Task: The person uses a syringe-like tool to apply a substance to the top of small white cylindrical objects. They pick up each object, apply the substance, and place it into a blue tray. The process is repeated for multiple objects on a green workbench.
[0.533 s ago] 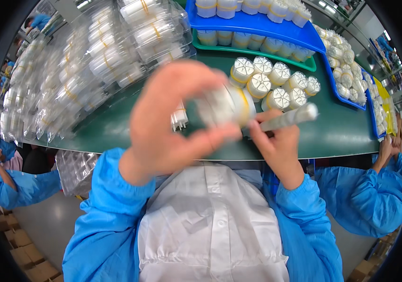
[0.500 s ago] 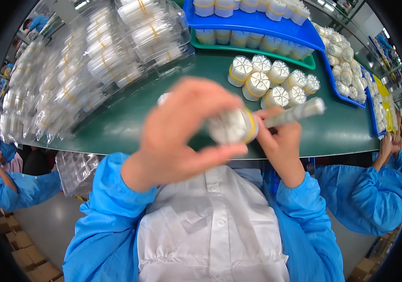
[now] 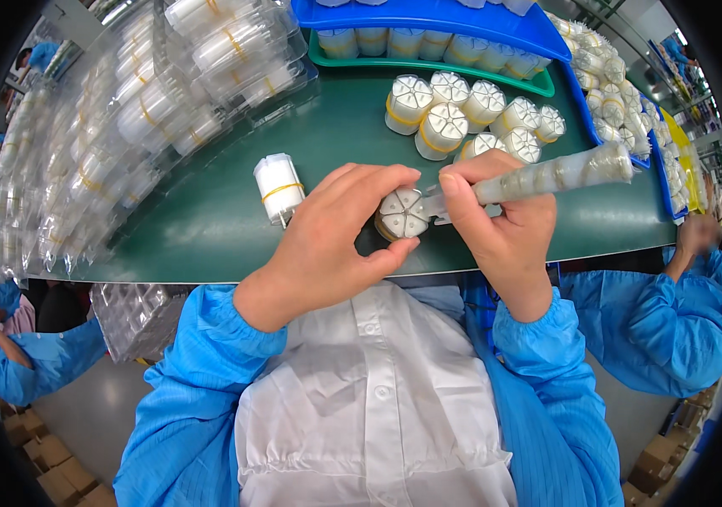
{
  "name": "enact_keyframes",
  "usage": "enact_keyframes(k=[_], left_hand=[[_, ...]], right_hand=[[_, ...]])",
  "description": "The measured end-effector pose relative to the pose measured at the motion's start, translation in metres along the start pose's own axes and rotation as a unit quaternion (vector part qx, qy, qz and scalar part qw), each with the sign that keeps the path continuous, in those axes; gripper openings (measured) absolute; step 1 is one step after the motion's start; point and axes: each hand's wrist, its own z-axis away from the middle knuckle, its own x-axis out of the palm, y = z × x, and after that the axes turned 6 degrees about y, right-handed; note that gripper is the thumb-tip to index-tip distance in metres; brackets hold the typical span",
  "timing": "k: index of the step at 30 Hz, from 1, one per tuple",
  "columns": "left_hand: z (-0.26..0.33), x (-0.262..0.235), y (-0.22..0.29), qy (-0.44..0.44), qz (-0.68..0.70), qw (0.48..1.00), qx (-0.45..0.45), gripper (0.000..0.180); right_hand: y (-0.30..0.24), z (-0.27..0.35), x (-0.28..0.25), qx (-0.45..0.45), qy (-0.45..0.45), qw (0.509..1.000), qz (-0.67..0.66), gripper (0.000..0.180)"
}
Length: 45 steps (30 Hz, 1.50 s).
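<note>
One green table (image 3: 200,232) bears a cluster of white banded cylinders (image 3: 443,131) at one o'clock from the hands. The left hand (image 3: 318,241) and right hand (image 3: 509,232) stand apart, at nine and three. The right clamps a wrapped tool (image 3: 559,171); the left grips one segmented cylinder (image 3: 403,214) between them, tool tip seemingly at its rim. Edge work looks in hand; the next move calls for a steady left grip.

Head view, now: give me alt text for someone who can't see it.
The left hand grips a round white bundle while the right hand holds a wrapped-handle tool, its tip close to the bundle. More bundles stand beyond on a green table, with clear plastic packs at left.
</note>
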Motion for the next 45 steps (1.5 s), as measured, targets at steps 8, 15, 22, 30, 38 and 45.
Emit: enact_keyframes(k=[8, 15, 22, 30, 38, 45], left_hand=[[0.003, 0.006, 0.004, 0.015, -0.049, 0.998, -0.041, 0.066], [0.007, 0.009, 0.004, 0.021, 0.021, 0.999, -0.043, 0.072], [0.002, 0.006, 0.007, -0.005, -0.011, 0.999, -0.042, 0.074], [0.006, 0.007, 0.003, 0.012, 0.021, 0.999, -0.038, 0.074], [0.002, 0.005, 0.006, -0.001, 0.012, 1.0, -0.02, 0.075], [0.006, 0.005, 0.003, 0.01, -0.005, 0.999, -0.045, 0.076]], right_hand=[[-0.004, 0.003, 0.005, -0.005, -0.023, 1.0, -0.007, 0.007], [-0.002, -0.003, -0.003, 0.015, 0.0, 1.0, -0.025, 0.004], [0.0, -0.004, 0.0, 0.043, -0.04, 0.998, -0.01, 0.007], [0.003, -0.003, -0.001, -0.001, 0.006, 1.0, -0.029, 0.005], [0.003, -0.005, 0.0, 0.012, -0.043, 0.999, -0.013, 0.005], [0.002, -0.005, -0.002, 0.041, -0.023, 0.998, -0.039, 0.005]])
